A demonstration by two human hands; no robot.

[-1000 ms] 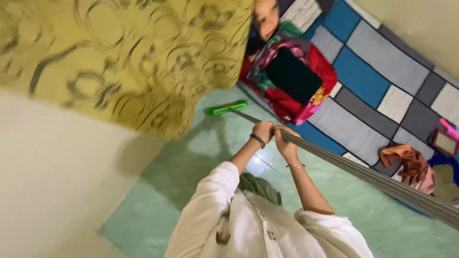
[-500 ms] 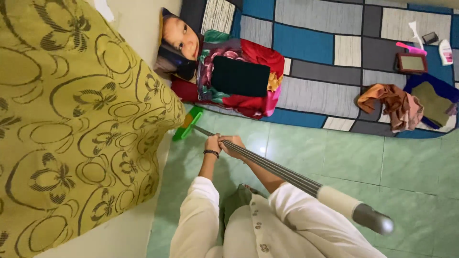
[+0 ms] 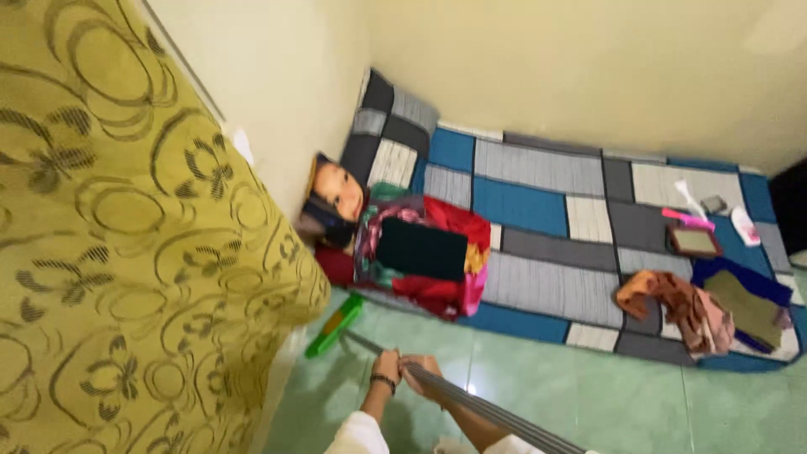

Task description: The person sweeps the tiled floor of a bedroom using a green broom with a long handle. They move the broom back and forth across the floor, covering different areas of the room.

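Green broom head (image 3: pixel 334 325) sits on the tiled floor (image 3: pixel 572 395) beside the yellow patterned cloth (image 3: pixel 126 252). My left hand (image 3: pixel 387 366) and right hand (image 3: pixel 420 372) both clench its grey handle (image 3: pixel 487 409), mid-sweep; I judge a pull toward me fits next.

Pale green tile floor (image 3: pixel 572 395). Green broom head (image 3: pixel 334 325) resting on it near left, beside yellow patterned curtain (image 3: pixel 126 252). Far side: blue/grey patchwork mattress (image 3: pixel 538 202) flat on floor, w/ person lying at left end, orange cloth (image 3: pixel 672 307) + small framed mirror (image 3: pixel 693 242) at right.
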